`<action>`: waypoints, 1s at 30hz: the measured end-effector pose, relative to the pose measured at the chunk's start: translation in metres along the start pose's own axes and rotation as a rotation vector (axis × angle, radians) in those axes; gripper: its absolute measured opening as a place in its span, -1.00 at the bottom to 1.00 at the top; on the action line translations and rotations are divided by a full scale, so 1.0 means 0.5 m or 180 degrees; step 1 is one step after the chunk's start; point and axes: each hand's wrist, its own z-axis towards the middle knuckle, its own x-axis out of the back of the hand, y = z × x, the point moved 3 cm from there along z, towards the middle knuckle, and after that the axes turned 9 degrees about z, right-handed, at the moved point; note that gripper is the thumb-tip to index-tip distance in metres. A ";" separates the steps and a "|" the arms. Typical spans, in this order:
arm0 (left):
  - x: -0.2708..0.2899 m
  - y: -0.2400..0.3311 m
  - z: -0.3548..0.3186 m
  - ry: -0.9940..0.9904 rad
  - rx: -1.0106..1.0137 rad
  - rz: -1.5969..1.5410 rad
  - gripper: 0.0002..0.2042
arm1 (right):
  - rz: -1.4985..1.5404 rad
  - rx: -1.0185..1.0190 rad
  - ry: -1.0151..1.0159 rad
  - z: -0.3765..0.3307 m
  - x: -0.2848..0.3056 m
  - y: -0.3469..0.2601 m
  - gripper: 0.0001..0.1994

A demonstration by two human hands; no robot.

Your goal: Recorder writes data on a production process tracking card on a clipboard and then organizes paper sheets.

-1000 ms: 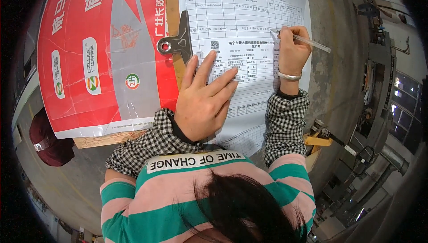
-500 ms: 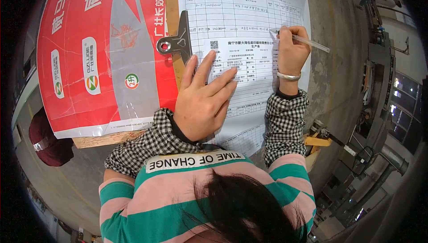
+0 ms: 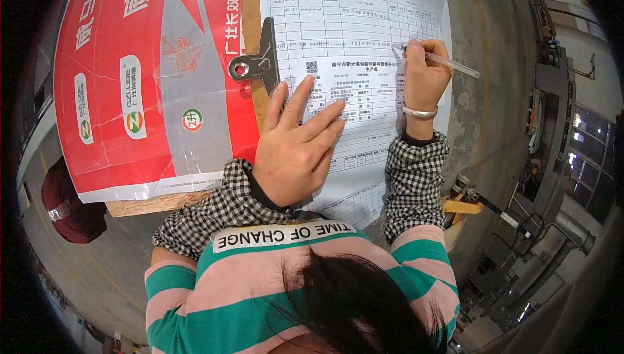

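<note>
Head view, far left: maroon item point(image 3: 73, 204) of unclear kind, well to the left of the left hand and a little lower.
Red sheet: red printed sheet point(image 3: 130, 139) with a grey band, left of the left hand, a wooden edge point(image 3: 156, 204) showing beneath it.
Clip: metal clip point(image 3: 268, 60), just above the left hand's fingertips, over the papers' left margin.
Left hand: left hand point(image 3: 292, 152) palm down, fingers spread across the lower form.
Papers: lower form point(image 3: 377, 136) between the hands, partly under the left fingers; upper form point(image 3: 357, 19) above the left hand, with handwritten rows.
Right hand: right hand point(image 3: 426, 81) pinching a clear pen point(image 3: 463, 68), its tip at a handwritten row left of the fingers; silver bracelet point(image 3: 420, 113) around the wrist.
Lower right: yellow part point(image 3: 463, 206), below the right hand and apart from it.
</note>
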 end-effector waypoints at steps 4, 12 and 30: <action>0.000 0.000 -0.001 0.0003 -0.0004 -0.0005 -0.73 | 0.0139 -0.0152 0.0014 -0.001 0.003 0.003 -0.88; 0.000 0.000 -0.001 0.0013 0.0006 -0.0028 -0.74 | -0.0039 -0.0030 -0.0001 -0.001 0.003 0.002 -0.88; 0.002 0.003 0.003 0.0011 -0.0004 -0.0003 -0.73 | 0.0139 -0.0184 0.0025 0.002 0.006 0.005 -0.88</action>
